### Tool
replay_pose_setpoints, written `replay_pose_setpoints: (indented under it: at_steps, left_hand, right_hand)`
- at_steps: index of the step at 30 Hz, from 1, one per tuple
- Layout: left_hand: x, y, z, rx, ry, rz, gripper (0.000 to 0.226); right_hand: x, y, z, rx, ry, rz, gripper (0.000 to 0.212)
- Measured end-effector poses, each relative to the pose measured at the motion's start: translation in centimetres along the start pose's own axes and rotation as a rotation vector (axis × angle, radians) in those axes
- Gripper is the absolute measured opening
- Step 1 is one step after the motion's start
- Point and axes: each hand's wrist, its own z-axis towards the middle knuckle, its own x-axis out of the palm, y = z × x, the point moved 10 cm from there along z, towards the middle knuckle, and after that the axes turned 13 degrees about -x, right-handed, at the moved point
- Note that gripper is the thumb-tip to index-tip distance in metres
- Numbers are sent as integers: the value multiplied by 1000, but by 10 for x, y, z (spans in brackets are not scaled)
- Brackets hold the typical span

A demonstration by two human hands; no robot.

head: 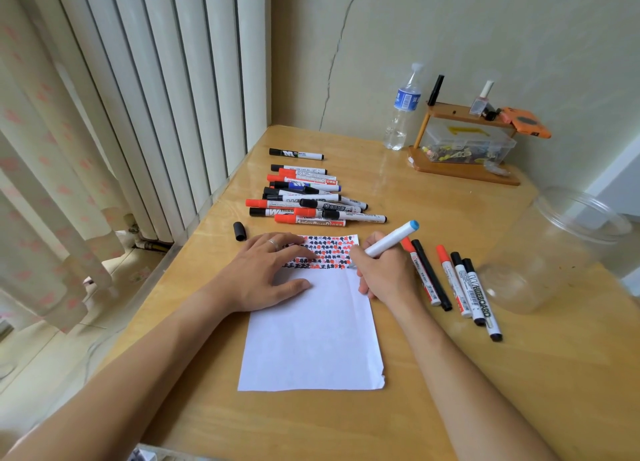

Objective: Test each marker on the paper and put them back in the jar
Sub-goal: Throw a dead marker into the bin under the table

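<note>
A white sheet of paper (311, 336) lies on the wooden table, its top rows filled with black and red marks. My left hand (266, 270) lies flat on the sheet's upper left, a ring on one finger. My right hand (381, 270) grips a white marker with a blue end (391, 241), its tip touching the paper's right edge. A loose black cap (239, 231) lies left of the paper. A pile of red, black and blue markers (308, 201) sits behind the paper. Several more markers (460, 284) lie to the right. The clear plastic jar (554, 253) lies on its side at the far right.
A water bottle (403, 111) and a small wooden shelf (464, 149) with a clear box stand at the back by the wall. A radiator and a curtain run along the left of the table.
</note>
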Motion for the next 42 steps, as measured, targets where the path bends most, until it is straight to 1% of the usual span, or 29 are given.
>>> replay_pose_setpoints:
  at_steps: [8,15,20,25,28,30,32,34,35,36,39,41,42]
  left_hand:
    - [0,0,1,3,-1,-3,53]
    - [0,1,1,2,11,0,54]
    - [0,0,0,7,14,2,53]
    - [-6,0,-1,5,-23,-66,51]
    - [-18,5,-1,-60,-122,-90,53]
    - [-25,13,-1,-147,-201,-54,47]
    - [-26,21,0,-228,-232,-30,48]
    - [-25,26,1,-259,-239,-35,55]
    - [-25,28,2,-261,-245,-37,55]
    - [-25,29,2,-259,-253,-36,50]
    - [-31,24,1,-200,-318,-37,21]
    - [-36,13,-2,-117,-344,-59,15]
    - [-37,7,-4,-77,-340,-83,14]
  right_hand:
    - [1,5,0,-53,-1,-5,27]
    - [0,-1,1,-4,-17,3,20]
    - [-2,-1,2,-16,-43,14,21]
    - [1,-2,3,-27,0,-4,24]
    - [3,-2,2,-20,17,9,21]
    - [4,-2,2,-17,20,27,20]
    - [4,-2,3,-16,21,36,21]
    - [4,-2,3,-20,20,40,22]
    - [4,-1,3,-22,16,38,22]
    - [3,-1,3,-27,4,38,23]
    - [-3,2,3,-71,-75,20,26]
    - [-3,10,3,-132,-100,60,29]
    - [1,15,3,-155,-89,158,30]
